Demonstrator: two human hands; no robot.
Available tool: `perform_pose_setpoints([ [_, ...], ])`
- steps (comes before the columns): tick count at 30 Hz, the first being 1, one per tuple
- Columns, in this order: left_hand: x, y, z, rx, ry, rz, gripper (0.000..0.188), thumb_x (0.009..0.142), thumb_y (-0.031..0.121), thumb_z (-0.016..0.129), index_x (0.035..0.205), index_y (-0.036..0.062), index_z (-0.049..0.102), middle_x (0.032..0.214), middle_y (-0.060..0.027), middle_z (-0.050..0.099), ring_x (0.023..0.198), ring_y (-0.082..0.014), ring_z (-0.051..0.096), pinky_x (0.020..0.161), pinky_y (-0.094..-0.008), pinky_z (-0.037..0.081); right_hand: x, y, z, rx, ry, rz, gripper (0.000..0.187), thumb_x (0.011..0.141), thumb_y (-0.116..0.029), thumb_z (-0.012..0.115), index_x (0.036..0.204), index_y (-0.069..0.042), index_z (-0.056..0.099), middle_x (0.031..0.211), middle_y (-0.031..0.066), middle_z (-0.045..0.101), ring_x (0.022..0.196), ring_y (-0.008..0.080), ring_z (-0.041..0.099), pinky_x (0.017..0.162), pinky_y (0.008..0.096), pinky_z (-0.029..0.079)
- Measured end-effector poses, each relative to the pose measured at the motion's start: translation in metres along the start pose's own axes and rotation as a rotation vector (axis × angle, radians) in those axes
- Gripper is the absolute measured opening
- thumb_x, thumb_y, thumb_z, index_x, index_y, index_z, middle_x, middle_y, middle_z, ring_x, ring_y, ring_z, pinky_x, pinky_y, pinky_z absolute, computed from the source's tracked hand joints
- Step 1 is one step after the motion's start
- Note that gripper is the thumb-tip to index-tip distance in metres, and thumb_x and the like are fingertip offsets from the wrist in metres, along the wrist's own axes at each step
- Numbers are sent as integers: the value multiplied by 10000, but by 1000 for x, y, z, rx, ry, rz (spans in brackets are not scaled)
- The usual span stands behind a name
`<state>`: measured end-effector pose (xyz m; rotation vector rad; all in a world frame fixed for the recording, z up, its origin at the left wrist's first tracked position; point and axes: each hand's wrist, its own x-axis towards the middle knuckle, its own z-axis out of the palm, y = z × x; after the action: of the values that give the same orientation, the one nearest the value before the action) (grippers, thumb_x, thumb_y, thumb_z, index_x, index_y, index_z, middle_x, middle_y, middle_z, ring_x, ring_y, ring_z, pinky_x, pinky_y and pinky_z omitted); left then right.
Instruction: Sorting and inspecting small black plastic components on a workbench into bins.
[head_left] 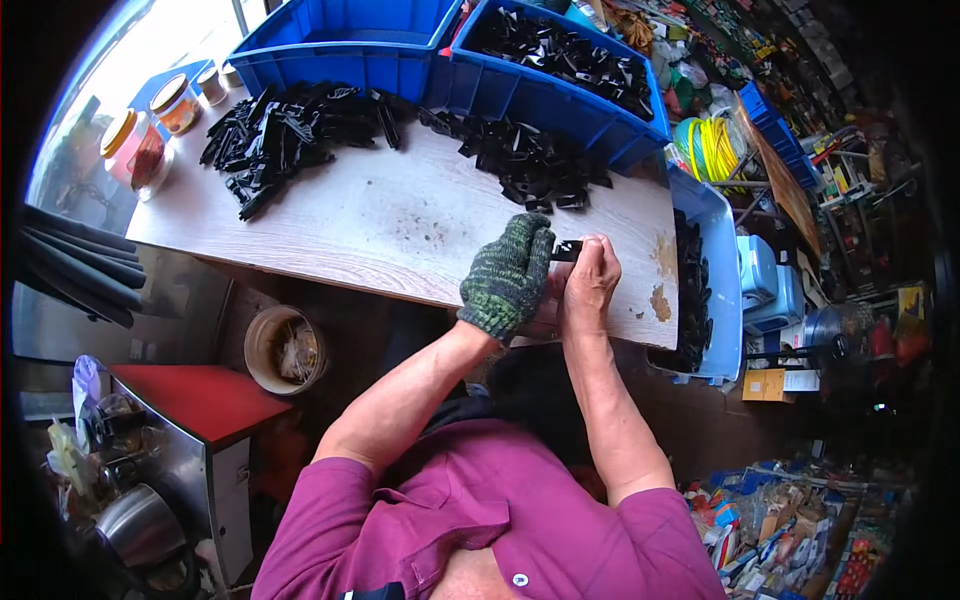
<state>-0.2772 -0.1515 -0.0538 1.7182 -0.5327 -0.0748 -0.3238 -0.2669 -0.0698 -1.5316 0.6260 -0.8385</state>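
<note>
My left hand wears a green and black knitted glove, its fingers closed close to my bare right hand. Between the two hands, over the table's front edge, a small black plastic part shows, pinched by my right thumb and fingers. The gloved fingers meet its left end, and their grip hides that end. Ahead of my hands lies a pile of small black parts. Farther left is a heap of longer black parts. Both rest on the pale wood-grain table.
Two blue crates stand along the table's far side, the right one filled with black parts. A pale blue bin with black parts is at the right. Jars stand at the far left. A bucket sits below, beside a red-topped cabinet.
</note>
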Motion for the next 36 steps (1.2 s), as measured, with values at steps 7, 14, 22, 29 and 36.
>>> perform_pose_setpoints([
  [7,-6,-12,22,160,94,249,258,983,267,514,1118,59,585,906,-233,670,768,-447,638,671,-532,489,5,8,-8,-195,-53,-360,276,962,-142,488,712,-29,455,627,12,383,592,104,343,525,315,328],
  [14,-4,-6,-11,12,-19,2,179,985,159,533,1062,20,614,980,-202,657,887,-386,641,746,-433,497,-14,-25,10,157,-65,185,204,980,-203,471,817,-84,500,526,41,492,363,155,481,375,300,466],
  [22,6,-3,-3,87,-32,5,223,980,158,532,1121,4,609,1060,-209,637,973,-375,624,818,-449,492,-8,-11,4,72,-23,34,233,962,-216,491,769,-86,501,582,-3,409,412,119,425,404,290,367],
  [29,-7,-12,27,316,39,329,284,971,233,515,1151,22,575,1185,-214,596,857,-400,641,695,-495,504,-2,-4,-8,-114,-26,-210,250,945,-125,511,708,-73,454,622,-24,389,571,64,368,495,266,338],
  [36,-7,-8,12,-42,-81,154,355,984,187,549,1303,35,509,951,-211,671,752,-282,671,639,-396,523,-7,-25,-2,62,-30,102,261,955,-202,518,717,-109,466,609,-18,439,484,82,437,426,265,379],
])
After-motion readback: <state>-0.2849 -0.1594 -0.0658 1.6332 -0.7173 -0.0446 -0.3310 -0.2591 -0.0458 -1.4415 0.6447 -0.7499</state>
